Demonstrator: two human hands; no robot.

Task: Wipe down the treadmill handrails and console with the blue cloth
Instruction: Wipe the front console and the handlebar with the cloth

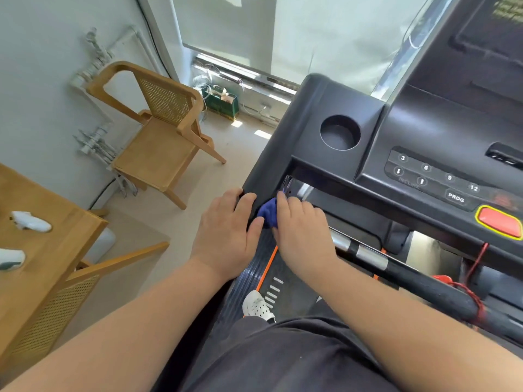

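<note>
The black treadmill console [424,131] fills the upper right, with a round cup holder [339,132], numbered buttons and a red stop button [499,222]. Its left handrail [263,176] runs down from the console corner. My left hand [229,233] grips this handrail, fingers curled over its top. My right hand [302,233] holds the bunched blue cloth [268,212] against the inner side of the same rail, right beside my left hand. Most of the cloth is hidden under my right hand.
A black crossbar with silver sensors [368,256] and a red safety cord [475,278] lies to the right. Left of the treadmill stand a wooden chair [158,131], a wooden table [34,250] with small white objects, and a second chair back [70,292].
</note>
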